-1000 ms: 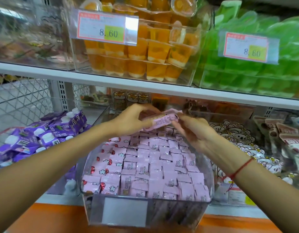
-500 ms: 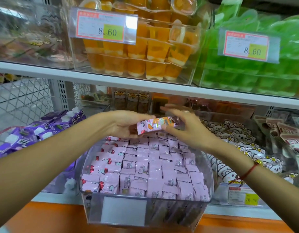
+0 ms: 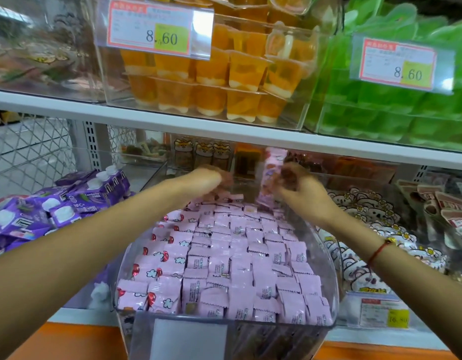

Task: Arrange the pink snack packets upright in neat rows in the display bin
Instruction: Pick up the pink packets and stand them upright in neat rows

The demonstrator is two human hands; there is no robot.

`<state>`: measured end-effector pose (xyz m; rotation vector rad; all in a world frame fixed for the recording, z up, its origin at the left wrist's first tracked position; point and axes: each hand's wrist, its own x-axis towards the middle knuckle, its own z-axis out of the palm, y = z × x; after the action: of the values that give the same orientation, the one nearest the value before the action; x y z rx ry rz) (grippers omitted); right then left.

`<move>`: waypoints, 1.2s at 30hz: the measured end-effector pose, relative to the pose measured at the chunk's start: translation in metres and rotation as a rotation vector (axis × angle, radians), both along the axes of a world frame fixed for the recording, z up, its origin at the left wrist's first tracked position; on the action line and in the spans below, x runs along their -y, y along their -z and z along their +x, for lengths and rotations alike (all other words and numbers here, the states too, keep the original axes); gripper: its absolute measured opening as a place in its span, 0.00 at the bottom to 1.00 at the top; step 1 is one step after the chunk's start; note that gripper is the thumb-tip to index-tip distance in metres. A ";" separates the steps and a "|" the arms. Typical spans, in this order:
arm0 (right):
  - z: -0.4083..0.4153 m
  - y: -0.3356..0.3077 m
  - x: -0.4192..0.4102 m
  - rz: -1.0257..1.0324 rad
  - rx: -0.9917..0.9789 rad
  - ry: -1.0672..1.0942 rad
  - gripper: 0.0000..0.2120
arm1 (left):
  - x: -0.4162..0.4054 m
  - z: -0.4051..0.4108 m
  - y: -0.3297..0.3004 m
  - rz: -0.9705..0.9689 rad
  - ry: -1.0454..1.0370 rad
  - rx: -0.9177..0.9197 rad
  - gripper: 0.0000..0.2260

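A clear round-fronted display bin [image 3: 334, 276] holds several rows of pink snack packets [image 3: 240, 258] standing upright. My right hand [image 3: 300, 188] pinches one pink packet [image 3: 270, 175], held upright above the bin's far right corner. My left hand [image 3: 209, 181] reaches down at the bin's far left, its blurred fingertips curled among the back-row packets. Whether those fingers grip a packet is hidden by motion blur.
Purple drink pouches [image 3: 50, 203] lie in the bin to the left. White cartoon-print packets [image 3: 375, 229] fill the bin to the right. A white shelf edge [image 3: 224, 131] runs close above my hands, carrying orange jelly cups [image 3: 211, 74] and green packs [image 3: 406, 113].
The packet both hands held level is now turned upright in my right hand alone. My left hand let go and dropped to the back row of packets.
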<state>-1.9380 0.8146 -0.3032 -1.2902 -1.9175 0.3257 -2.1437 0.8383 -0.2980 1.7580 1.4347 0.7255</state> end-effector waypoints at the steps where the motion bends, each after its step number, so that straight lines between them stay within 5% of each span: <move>1: 0.001 0.001 -0.009 -0.047 -0.145 0.023 0.09 | -0.006 0.001 0.003 0.065 0.048 -0.163 0.14; 3: 0.000 0.004 -0.026 -0.134 -0.328 0.065 0.14 | -0.016 0.003 0.011 0.117 0.167 -0.397 0.19; 10: -0.012 0.011 -0.050 -0.051 -0.331 0.133 0.19 | -0.031 0.013 0.028 0.202 0.312 -0.698 0.23; 13: -0.014 0.011 -0.052 -0.091 -0.104 0.103 0.25 | -0.032 0.012 0.031 0.267 0.280 -0.732 0.21; 21: -0.024 0.012 -0.059 -0.057 0.609 0.172 0.13 | -0.038 0.015 0.030 0.226 0.269 -0.684 0.22; 27: -0.025 -0.006 -0.060 -0.357 0.628 0.024 0.19 | -0.032 0.012 0.023 0.265 0.226 -0.612 0.21; 31: -0.013 -0.013 -0.025 -0.193 0.642 0.049 0.18 | -0.018 0.020 0.021 0.305 0.217 -0.559 0.17; 34: 0.012 -0.008 0.028 -0.044 0.566 0.212 0.18 | 0.004 0.020 0.021 0.360 0.192 -0.599 0.22; 36: 0.029 -0.001 0.067 -0.131 0.576 0.279 0.18 | 0.028 0.013 0.021 0.407 0.211 -0.676 0.23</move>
<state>-1.9094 0.7476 -0.3022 -1.8649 -2.1592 -0.0801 -2.1309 0.8104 -0.3195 2.5969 1.5507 0.3257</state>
